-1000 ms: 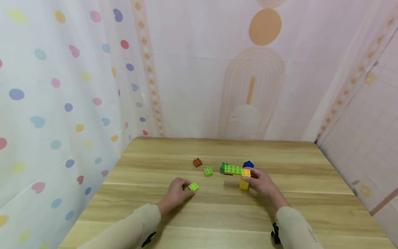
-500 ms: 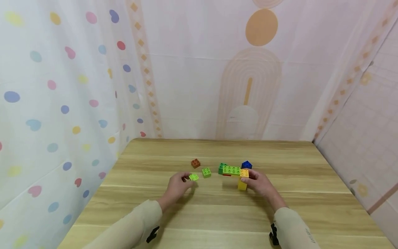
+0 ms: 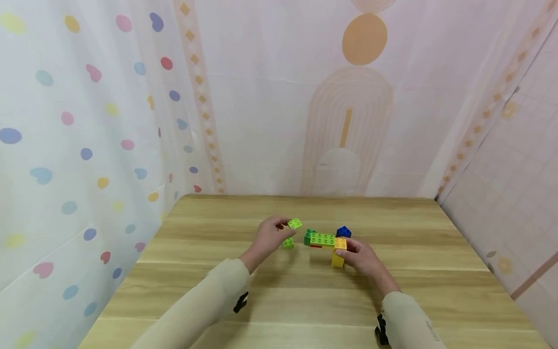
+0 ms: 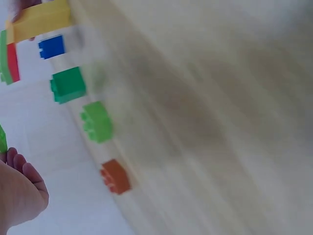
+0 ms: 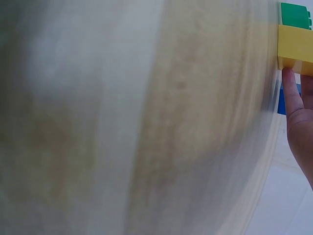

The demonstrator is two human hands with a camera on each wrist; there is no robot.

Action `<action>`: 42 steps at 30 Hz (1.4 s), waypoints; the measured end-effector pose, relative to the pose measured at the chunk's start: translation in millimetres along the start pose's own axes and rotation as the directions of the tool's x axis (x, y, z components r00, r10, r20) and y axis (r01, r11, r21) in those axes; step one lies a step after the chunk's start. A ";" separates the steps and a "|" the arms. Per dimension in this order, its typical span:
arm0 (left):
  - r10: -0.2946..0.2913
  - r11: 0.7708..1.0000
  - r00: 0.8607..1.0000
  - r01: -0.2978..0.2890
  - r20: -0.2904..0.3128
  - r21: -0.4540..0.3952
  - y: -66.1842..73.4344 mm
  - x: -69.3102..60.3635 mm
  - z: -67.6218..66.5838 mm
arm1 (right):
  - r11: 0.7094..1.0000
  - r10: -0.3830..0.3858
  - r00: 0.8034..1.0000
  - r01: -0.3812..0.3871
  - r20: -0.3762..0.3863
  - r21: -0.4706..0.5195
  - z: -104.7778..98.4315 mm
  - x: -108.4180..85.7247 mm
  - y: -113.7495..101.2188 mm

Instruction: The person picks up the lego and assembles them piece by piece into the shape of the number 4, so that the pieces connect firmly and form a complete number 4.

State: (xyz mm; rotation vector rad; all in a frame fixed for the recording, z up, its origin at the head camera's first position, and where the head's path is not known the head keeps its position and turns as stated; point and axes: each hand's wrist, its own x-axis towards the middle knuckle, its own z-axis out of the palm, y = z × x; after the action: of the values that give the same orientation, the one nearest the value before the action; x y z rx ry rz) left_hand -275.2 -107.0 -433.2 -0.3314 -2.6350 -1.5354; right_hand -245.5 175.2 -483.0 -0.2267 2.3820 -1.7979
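Left hand (image 3: 269, 237) pinching the lime plate (image 3: 295, 223) above the worktop (image 3: 301, 310), just left of the light green bar (image 3: 322, 239)! That bar's long axis runs sideways from the yellow stack (image 3: 338, 258), gripped by the right hand (image 3: 364, 258), its free end facing the left; dark green brick (image 3: 307, 237) close behind, open room this side.

Curtained-off nook, kind of room unclear, wood-grain table (image 3: 296, 303), dotted curtain (image 3: 87, 184) left of it, arch-print curtain (image 3: 270, 121) behind it
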 end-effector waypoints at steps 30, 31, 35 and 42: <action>0.121 0.988 0.915 -0.150 0.384 0.044 35.3 21.7 71.6 | 1.000 0.008 1.000 -0.008 -0.002 -0.019 6.3 -1.5 4.3; 0.129 0.985 0.913 -0.164 0.386 0.059 35.1 21.8 72.1 | 1.000 0.008 1.000 -0.008 -0.003 -0.020 6.6 -1.4 4.4; 0.141 0.974 0.907 -0.199 0.397 0.109 35.7 21.4 72.5 | 1.000 0.001 1.000 -0.001 0.001 -0.025 7.3 -0.7 4.4; 0.168 0.947 0.895 -0.263 0.414 0.186 36.6 21.9 70.6 | 1.000 0.010 1.000 -0.010 0.003 -0.012 9.2 -0.3 3.3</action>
State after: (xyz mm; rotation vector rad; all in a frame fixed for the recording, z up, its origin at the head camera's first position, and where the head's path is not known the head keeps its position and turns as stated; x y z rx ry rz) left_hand -285.3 -25.1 -433.3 -0.9712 -2.9042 -1.1662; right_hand -243.4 167.5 -488.6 -0.2185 2.3883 -1.7788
